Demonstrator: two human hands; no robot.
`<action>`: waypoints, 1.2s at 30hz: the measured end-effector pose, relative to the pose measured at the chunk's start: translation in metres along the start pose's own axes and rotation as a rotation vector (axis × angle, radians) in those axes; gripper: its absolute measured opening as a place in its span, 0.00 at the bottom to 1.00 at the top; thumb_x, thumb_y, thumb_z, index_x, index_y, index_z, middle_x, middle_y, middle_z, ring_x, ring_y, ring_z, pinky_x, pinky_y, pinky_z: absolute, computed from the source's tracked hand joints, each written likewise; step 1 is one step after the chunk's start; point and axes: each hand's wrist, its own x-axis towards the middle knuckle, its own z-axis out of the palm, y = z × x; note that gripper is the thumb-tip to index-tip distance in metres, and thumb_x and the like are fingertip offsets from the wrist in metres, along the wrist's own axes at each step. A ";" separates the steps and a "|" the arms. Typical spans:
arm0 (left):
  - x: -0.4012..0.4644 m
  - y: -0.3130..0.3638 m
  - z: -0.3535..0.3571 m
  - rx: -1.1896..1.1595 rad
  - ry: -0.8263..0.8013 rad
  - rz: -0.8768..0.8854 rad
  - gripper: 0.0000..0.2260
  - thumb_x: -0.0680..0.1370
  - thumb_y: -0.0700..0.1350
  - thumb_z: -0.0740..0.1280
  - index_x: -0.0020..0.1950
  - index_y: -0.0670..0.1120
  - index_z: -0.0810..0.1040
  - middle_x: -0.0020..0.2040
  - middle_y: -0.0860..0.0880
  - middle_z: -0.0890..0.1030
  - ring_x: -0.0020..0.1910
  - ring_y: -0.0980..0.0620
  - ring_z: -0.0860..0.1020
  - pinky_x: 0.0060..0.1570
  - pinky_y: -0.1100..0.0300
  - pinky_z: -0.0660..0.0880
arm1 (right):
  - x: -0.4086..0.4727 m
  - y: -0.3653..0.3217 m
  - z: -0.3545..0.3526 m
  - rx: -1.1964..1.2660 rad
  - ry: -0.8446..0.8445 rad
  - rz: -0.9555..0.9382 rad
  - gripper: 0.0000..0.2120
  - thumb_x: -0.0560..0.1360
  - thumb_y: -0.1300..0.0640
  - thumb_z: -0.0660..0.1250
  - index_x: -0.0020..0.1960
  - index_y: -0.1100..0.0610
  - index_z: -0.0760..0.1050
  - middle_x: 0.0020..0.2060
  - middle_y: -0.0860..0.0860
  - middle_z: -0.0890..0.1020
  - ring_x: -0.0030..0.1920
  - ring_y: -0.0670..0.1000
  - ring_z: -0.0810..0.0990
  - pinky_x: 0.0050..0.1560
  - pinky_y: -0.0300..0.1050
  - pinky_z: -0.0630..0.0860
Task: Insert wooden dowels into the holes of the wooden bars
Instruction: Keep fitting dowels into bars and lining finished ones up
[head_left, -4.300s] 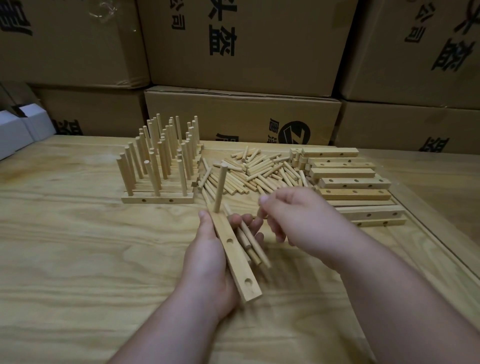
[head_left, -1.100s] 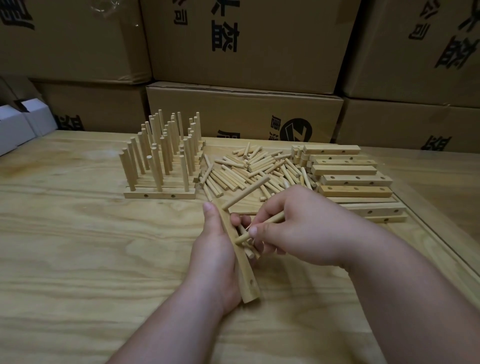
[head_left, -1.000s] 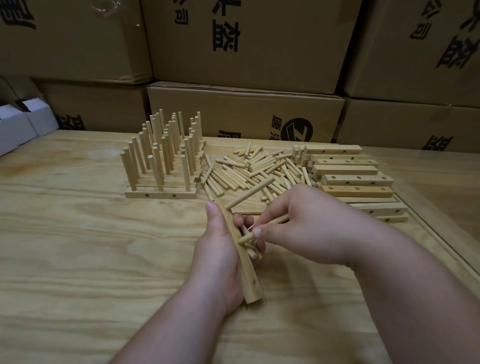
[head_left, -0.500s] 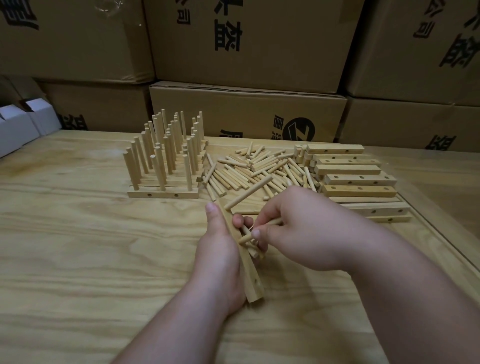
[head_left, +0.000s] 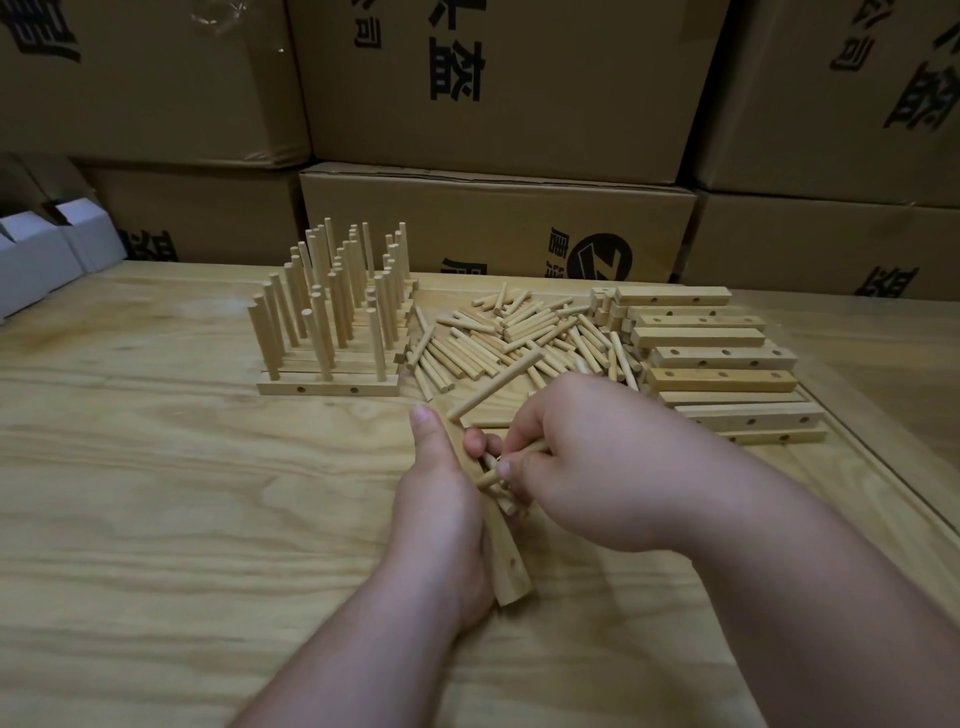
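Bar: the left hand (head_left: 441, 514) grips the pale bar (head_left: 506, 566), one dowel (head_left: 493, 384) standing in its far end.
Second dowel: the right hand (head_left: 587, 462) pinches the second dowel (head_left: 488, 478) against the bar's middle.

A pale wooden table (head_left: 156, 493) with strong wavy grain fills the near and middle ground, a raised edge strip running along its right side. Behind its far edge, brown cardboard boxes (head_left: 498, 223) are stacked like a wall, printed with black characters and a round logo. At far left sit small white boxes (head_left: 36, 260). The light is dim and even.
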 end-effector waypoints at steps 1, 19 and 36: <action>0.000 0.000 0.000 -0.003 0.001 0.009 0.32 0.77 0.73 0.53 0.26 0.51 0.73 0.32 0.48 0.79 0.26 0.49 0.77 0.32 0.57 0.75 | 0.001 0.002 0.000 0.028 0.000 0.006 0.11 0.78 0.49 0.68 0.39 0.49 0.83 0.24 0.38 0.79 0.26 0.39 0.77 0.23 0.34 0.66; -0.002 -0.001 0.002 0.044 0.019 0.004 0.33 0.76 0.74 0.53 0.24 0.51 0.74 0.29 0.48 0.78 0.26 0.49 0.78 0.37 0.52 0.77 | 0.000 -0.002 0.001 -0.021 0.015 -0.005 0.11 0.77 0.50 0.67 0.39 0.51 0.83 0.23 0.35 0.77 0.27 0.35 0.74 0.22 0.37 0.65; -0.007 -0.001 0.004 0.089 0.037 -0.004 0.34 0.77 0.74 0.52 0.23 0.51 0.74 0.30 0.47 0.79 0.31 0.46 0.79 0.46 0.41 0.78 | -0.002 -0.006 0.000 -0.020 -0.003 0.033 0.12 0.78 0.51 0.66 0.39 0.53 0.82 0.21 0.31 0.73 0.25 0.37 0.74 0.21 0.34 0.63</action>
